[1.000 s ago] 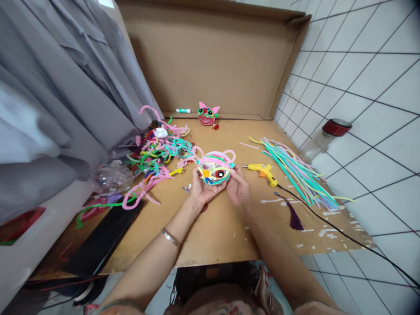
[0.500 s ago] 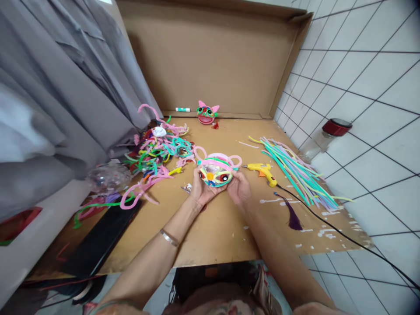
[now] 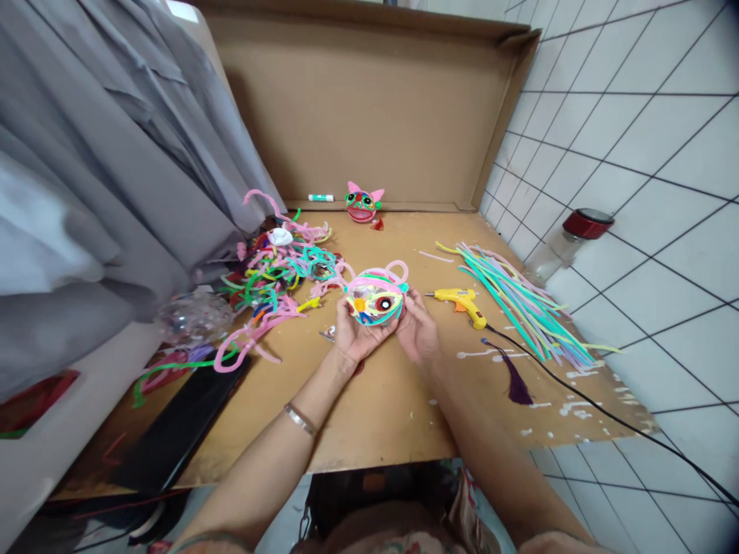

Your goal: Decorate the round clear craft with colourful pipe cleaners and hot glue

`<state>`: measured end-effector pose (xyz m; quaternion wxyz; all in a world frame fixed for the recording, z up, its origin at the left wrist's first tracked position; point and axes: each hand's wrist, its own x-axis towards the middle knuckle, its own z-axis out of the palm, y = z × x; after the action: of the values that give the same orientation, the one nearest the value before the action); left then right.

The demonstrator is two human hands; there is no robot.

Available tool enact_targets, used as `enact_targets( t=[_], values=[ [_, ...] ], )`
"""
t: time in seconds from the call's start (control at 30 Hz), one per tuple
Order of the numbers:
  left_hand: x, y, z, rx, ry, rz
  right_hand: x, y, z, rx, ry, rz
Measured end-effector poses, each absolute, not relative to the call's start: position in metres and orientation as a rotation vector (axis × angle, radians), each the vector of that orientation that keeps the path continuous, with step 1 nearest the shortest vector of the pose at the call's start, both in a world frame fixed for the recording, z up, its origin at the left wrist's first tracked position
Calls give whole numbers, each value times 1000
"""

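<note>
Both hands cup a round craft head (image 3: pixel 375 298) wound from coloured pipe cleaners, with pink ear loops on top and eyes facing me. My left hand (image 3: pixel 353 335) wraps its left side and underside. My right hand (image 3: pixel 418 332) grips its right side, fingers curled. The head is held just above the cardboard tabletop (image 3: pixel 381 400). A tangled heap of loose pipe cleaners (image 3: pixel 271 277) lies just left of my hands. A yellow glue gun (image 3: pixel 462 302) lies to the right.
A finished pink-eared craft head (image 3: pixel 363 204) and a green-capped marker (image 3: pixel 320 198) sit by the cardboard back wall. Straight pipe cleaners (image 3: pixel 519 300) fan at right beside a red-lidded jar (image 3: pixel 569 238). A purple tassel (image 3: pixel 513 381), black cord (image 3: pixel 606 415), black tray (image 3: pixel 178 423) and grey cloth (image 3: pixel 104 177) surround.
The craft head has turned slightly in my hands, and its face tilted a little. Both hands stay in the same spot with the same grip.
</note>
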<state>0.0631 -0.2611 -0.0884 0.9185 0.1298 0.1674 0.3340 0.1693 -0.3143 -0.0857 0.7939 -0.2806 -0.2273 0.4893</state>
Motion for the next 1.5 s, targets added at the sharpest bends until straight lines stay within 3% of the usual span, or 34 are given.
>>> enact_targets(
  t=[0.87, 1.23, 1.5],
  values=[
    [68, -272, -82, 467, 341, 682, 185, -310, -89, -649, -411, 1098],
    [75, -276, -82, 543, 331, 885, 195, -309, -87, -750, -388, 1139],
    [84, -274, -88, 598, 514, 1276, 181, -315, -92, -862, -385, 1043]
  ],
)
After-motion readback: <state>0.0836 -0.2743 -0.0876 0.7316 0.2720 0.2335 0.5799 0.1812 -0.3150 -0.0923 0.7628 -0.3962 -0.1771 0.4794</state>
